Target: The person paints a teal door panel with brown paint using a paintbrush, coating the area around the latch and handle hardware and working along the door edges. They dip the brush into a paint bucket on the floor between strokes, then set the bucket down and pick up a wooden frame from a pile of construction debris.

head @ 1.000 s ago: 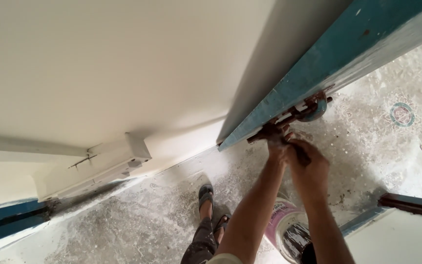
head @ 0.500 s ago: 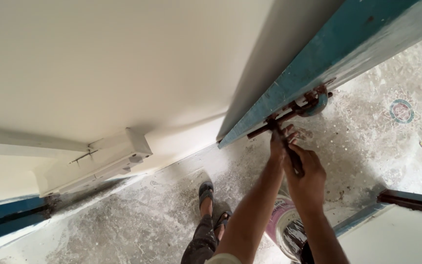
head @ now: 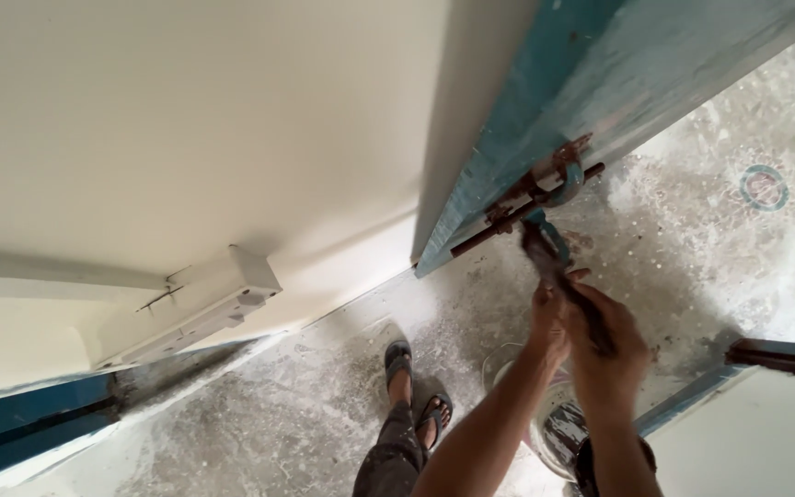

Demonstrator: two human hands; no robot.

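While both bare hands reach up toward the far right, a worn paintbrush [head: 558,267] is gripped between them, its dark bristles touching the lower edge of a teal-painted door [head: 618,101]. The right hand [head: 611,342] wraps its fingers tightly around the brush handle; the left hand [head: 549,322] sits just beside it, fingers curled against the same handle, though whether they fully close cannot be told. A rusty sliding bolt latch [head: 535,193], partly smeared with teal, is fixed to the door just above the bristles. The door's paint is streaky and patchy, with pale scuffs. Near the forearms stands a round paint bucket [head: 554,433], pale outside with pink and dark patches, holding dark paint. The rough concrete floor [head: 324,405] is dusted white. A sandalled foot [head: 399,364] rests on it, left of the bucket. A smooth cream wall [head: 186,120] fills the left, carrying a white rectangular box fitting [head: 223,299]. A faint round teal ring mark [head: 764,187] lies on the floor, far right.
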